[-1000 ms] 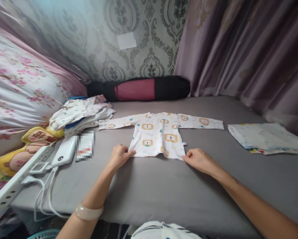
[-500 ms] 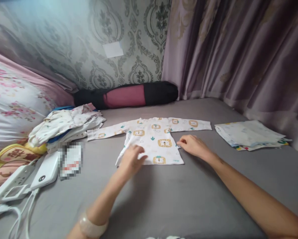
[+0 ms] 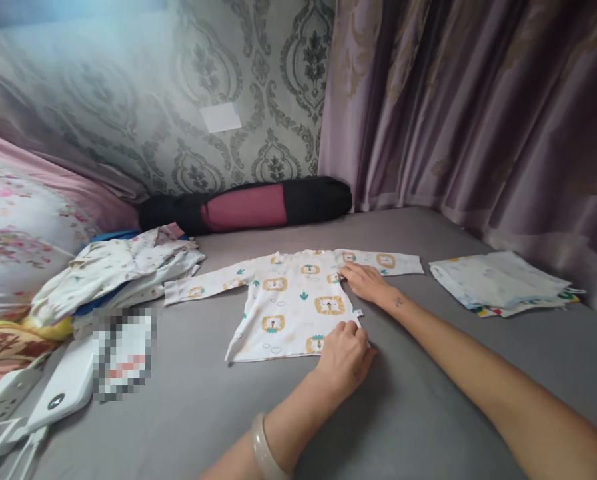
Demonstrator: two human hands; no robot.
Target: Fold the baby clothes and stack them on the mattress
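Left hand is resting over the shirt's near right corner, fingers curled narrow, while the right hand is touching the underarm, fingertips close together; whether either is pinching cloth, I can't tell. The step in hand seems to be taking hold along that side, and the next move is probably calling for an even grip at both spots. Soft-looking and thin, the yellow-printed shirt is lying flat mid-bed, sleeves spread, between a rumpled clothes pile towards the bed's left edge and flat, folded cloths towards its right edge.

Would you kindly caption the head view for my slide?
Left hand and right hand at one side of a spread printed shirt.
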